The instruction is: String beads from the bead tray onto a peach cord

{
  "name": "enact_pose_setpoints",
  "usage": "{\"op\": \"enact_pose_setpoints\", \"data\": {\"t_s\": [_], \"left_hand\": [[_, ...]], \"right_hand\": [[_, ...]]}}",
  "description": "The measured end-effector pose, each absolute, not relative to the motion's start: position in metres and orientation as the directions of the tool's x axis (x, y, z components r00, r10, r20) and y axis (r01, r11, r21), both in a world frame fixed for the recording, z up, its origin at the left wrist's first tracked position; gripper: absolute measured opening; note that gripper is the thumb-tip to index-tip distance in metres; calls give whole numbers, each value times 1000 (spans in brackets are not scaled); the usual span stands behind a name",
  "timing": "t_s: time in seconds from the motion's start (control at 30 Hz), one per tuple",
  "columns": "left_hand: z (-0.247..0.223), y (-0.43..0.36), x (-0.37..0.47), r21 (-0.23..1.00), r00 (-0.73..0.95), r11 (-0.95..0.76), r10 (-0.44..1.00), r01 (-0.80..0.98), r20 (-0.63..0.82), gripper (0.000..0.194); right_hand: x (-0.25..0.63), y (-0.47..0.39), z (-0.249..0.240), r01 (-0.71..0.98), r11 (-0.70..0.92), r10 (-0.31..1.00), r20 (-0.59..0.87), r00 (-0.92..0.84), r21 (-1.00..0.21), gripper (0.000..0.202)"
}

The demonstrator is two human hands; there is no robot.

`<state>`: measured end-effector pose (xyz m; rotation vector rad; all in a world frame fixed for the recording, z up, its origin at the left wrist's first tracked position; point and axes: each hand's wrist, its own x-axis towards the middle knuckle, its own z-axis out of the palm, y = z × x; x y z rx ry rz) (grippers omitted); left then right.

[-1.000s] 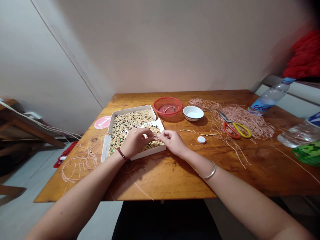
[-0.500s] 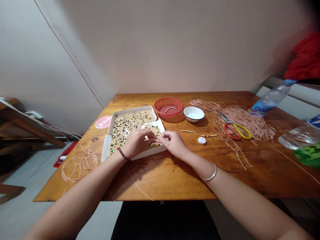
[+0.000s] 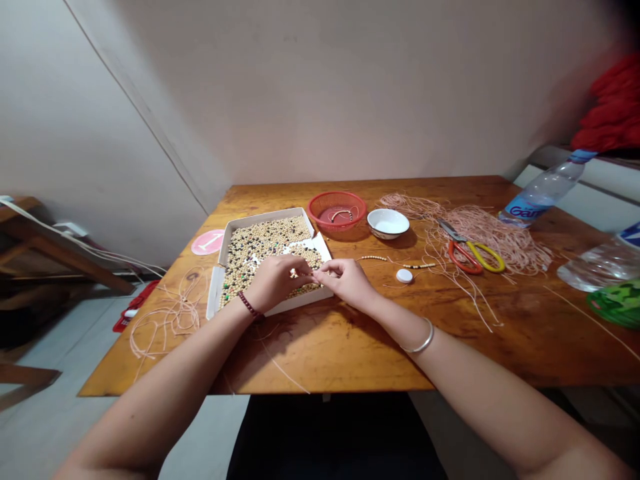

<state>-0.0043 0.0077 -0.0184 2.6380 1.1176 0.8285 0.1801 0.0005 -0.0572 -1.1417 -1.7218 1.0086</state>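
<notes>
My left hand point(image 3: 277, 283) hovers over the front of a white cardboard tray point(image 3: 214, 293), thumb and fingers pinched together. My right hand point(image 3: 346, 281) meets it at the tray's right front corner, also in a pinch, and the fingertips of both touch or nearly touch. Whatever lies between them is too small to make out. Loose beads point(image 3: 265, 233), mostly cream with some dark and green ones, fill much of the tray. Right of my right hand lie a strung row of cream beads point(image 3: 373, 258) and another beaded strand point(image 3: 419, 266).
Behind the tray stand a red plastic basket point(image 3: 337, 220) holding a beaded strand and a white bowl point(image 3: 388, 230). Scissors point(image 3: 470, 250) rest on tangled pink cord point(image 3: 520, 243). Plastic bottles point(image 3: 545, 190) stand at right. More cord point(image 3: 167, 323) lies left, a white cap point(image 3: 405, 275) nearer the middle.
Both hands stay together over the tray, with their fingertips slightly closer. The view has shifted a little; the objects on the table have not visibly moved.
</notes>
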Motion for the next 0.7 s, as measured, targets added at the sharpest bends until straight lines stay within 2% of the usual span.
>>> {"op": "enact_pose_setpoints", "data": {"t_s": [0.3, 0.7], "left_hand": [[-20, 8, -4, 341, 579, -702, 710, 625, 401, 21], [-22, 9, -5, 321, 572, -702, 708, 636, 414, 20]], "right_hand": [[179, 2, -56, 183, 160, 961, 111, -255, -970, 28], [179, -1, -50, 200, 106, 972, 59, -228, -974, 31]]}}
